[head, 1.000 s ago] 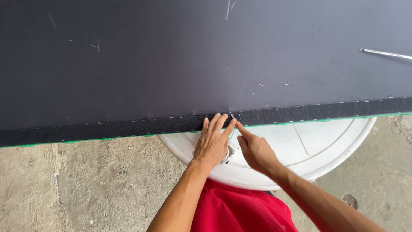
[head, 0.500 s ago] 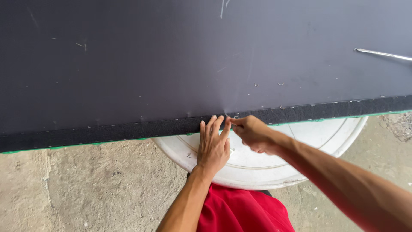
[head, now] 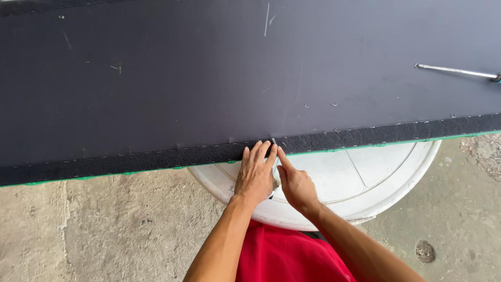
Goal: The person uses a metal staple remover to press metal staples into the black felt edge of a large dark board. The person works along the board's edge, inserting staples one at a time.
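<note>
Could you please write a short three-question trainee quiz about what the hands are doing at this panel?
1. True or false: both hands touch the dark fuzzy strip along the black panel.
2. What supports the panel under the hands? A) white round table B) wooden bench C) metal cart
3. Where does the thin metal tool lie?

Key:
1. True: the left hand and right hand meet at the strip, fingers on its edge.
2. A, the white round table.
3. On the panel, far right, away from both hands.

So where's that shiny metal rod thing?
In the head view, the metal rod lies far right on the dark board, well away from both hands at the near edge.
</note>
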